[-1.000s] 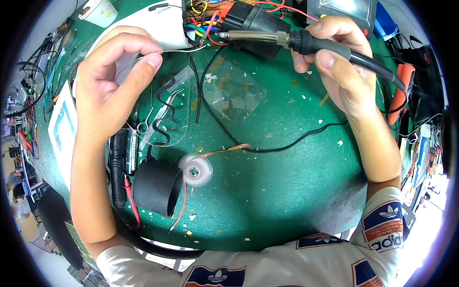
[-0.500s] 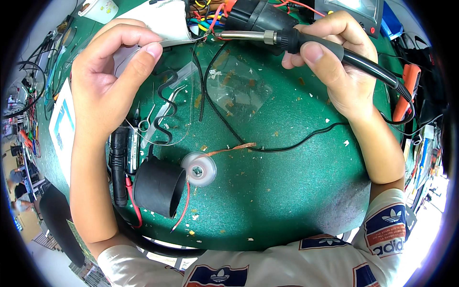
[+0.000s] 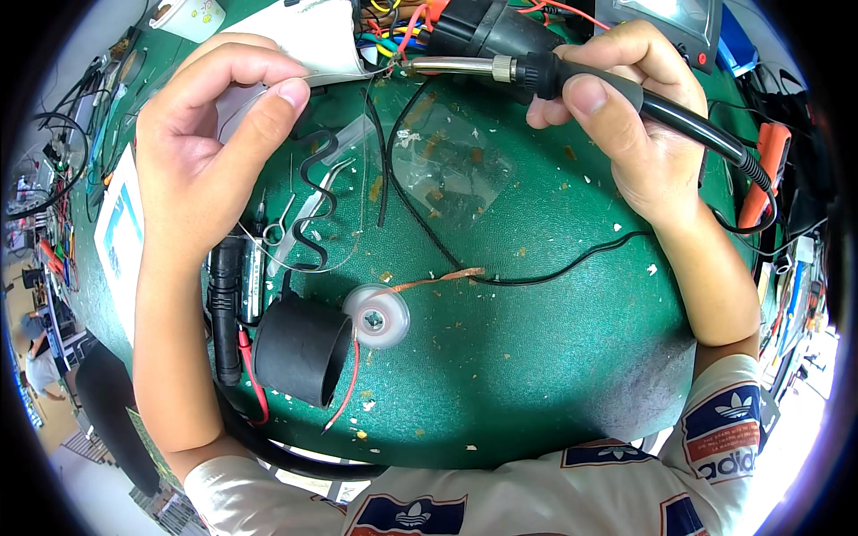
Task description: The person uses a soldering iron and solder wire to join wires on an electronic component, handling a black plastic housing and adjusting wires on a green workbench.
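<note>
My left hand (image 3: 214,134) pinches a thin strand of solder wire (image 3: 357,73) between thumb and forefinger. The strand reaches right, toward the iron's tip, and its slack loops down over the mat. In my right hand (image 3: 639,125) is a soldering iron (image 3: 460,66) with a black handle and metal barrel, held nearly level and pointing left. Its tip and the solder's end meet or nearly meet beside a bundle of coloured wires (image 3: 398,34); the exact contact is too small to tell. Behind the barrel lies a black plastic housing (image 3: 487,31).
On the green mat (image 3: 536,357) are a clear spool of copper braid (image 3: 398,332), a black tube (image 3: 299,348), a black flashlight (image 3: 225,313), tweezers (image 3: 331,183) and a black cable (image 3: 572,263). Orange-handled pliers (image 3: 764,170) lie at right; a paper cup (image 3: 189,18) stands far left.
The picture has shifted slightly, so things on the mat appear a little further right. Both hands keep their grips, with the iron's tip and solder still close together.
</note>
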The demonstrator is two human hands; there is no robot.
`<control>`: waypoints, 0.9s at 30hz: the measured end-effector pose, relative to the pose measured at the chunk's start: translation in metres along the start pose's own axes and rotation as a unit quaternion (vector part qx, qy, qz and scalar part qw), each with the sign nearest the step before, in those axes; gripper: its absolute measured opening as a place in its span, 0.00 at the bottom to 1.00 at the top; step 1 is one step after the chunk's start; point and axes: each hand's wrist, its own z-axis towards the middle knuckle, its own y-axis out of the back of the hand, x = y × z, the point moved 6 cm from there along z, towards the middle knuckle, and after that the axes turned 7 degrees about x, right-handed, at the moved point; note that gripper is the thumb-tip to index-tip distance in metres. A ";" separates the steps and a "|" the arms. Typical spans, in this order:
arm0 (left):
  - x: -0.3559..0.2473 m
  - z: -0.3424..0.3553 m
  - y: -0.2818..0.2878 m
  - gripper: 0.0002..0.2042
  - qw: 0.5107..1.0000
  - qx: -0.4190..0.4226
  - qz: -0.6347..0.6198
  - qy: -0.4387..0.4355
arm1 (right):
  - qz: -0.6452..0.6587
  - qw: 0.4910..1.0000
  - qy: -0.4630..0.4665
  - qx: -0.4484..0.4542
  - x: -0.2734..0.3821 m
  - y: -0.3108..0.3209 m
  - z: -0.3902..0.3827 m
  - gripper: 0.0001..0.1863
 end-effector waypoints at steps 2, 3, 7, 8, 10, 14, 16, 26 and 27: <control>-0.002 0.001 0.000 0.03 1.000 -0.014 -0.006 -0.003 | 0.002 1.000 0.009 0.008 0.000 0.000 0.000 0.12; -0.002 0.001 0.000 0.03 1.000 -0.012 -0.005 -0.002 | 0.002 1.000 0.010 0.005 0.000 0.000 0.000 0.12; -0.001 0.001 0.000 0.03 1.000 -0.022 -0.006 0.000 | 0.007 1.000 0.014 -0.001 0.000 -0.001 0.001 0.13; 0.000 0.001 0.000 0.03 1.000 -0.011 0.002 0.007 | 0.010 1.000 0.017 -0.003 0.001 -0.001 0.001 0.14; 0.002 -0.001 0.002 0.05 1.000 0.010 0.018 0.021 | 0.011 1.000 0.011 -0.009 0.000 -0.001 0.001 0.14; 0.000 0.000 0.001 0.05 1.000 0.013 0.015 0.019 | 0.019 1.000 0.006 -0.012 0.000 -0.002 0.002 0.14; 0.000 0.000 0.002 0.05 0.999 0.015 0.021 0.020 | 0.022 1.000 -0.006 -0.019 0.000 -0.003 0.002 0.15; -0.003 0.001 0.000 0.04 0.999 0.006 0.046 0.018 | 0.040 0.999 -0.020 -0.027 0.003 -0.007 0.004 0.15; -0.003 0.001 -0.001 0.04 0.999 0.006 0.045 0.020 | 0.058 0.998 -0.012 -0.032 0.003 -0.007 0.005 0.12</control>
